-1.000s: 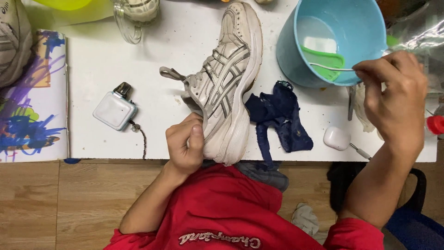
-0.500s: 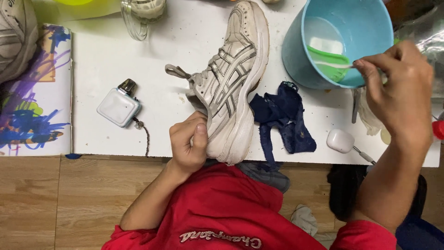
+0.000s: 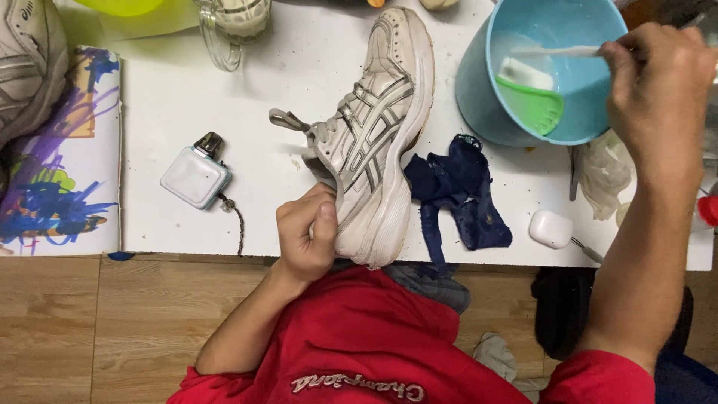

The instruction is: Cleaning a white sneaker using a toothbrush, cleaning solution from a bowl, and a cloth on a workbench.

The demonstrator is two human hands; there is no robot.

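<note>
A worn white sneaker [image 3: 378, 131] with grey stripes lies on its side on the white table [image 3: 247, 112], heel toward me. My left hand [image 3: 305, 233] grips its heel collar at the table's near edge. My right hand [image 3: 657, 90] is closed on a thin white brush handle [image 3: 557, 51] that reaches into a light blue bucket [image 3: 479, 82]. Inside the bucket lie a green scrub brush [image 3: 535, 101] and a white block.
A dark blue rag [image 3: 456, 191] lies right of the sneaker. A small white earbud case [image 3: 550, 228] sits near the table edge. A white boxy device [image 3: 194, 177] with a cord lies left. A painted sheet [image 3: 56, 164], a second sneaker [image 3: 22, 67] and a glass mug [image 3: 232, 22] stand further left.
My right hand has shifted up and right, bringing the brush handle over the bucket's inside. My left hand stays on the sneaker's heel.
</note>
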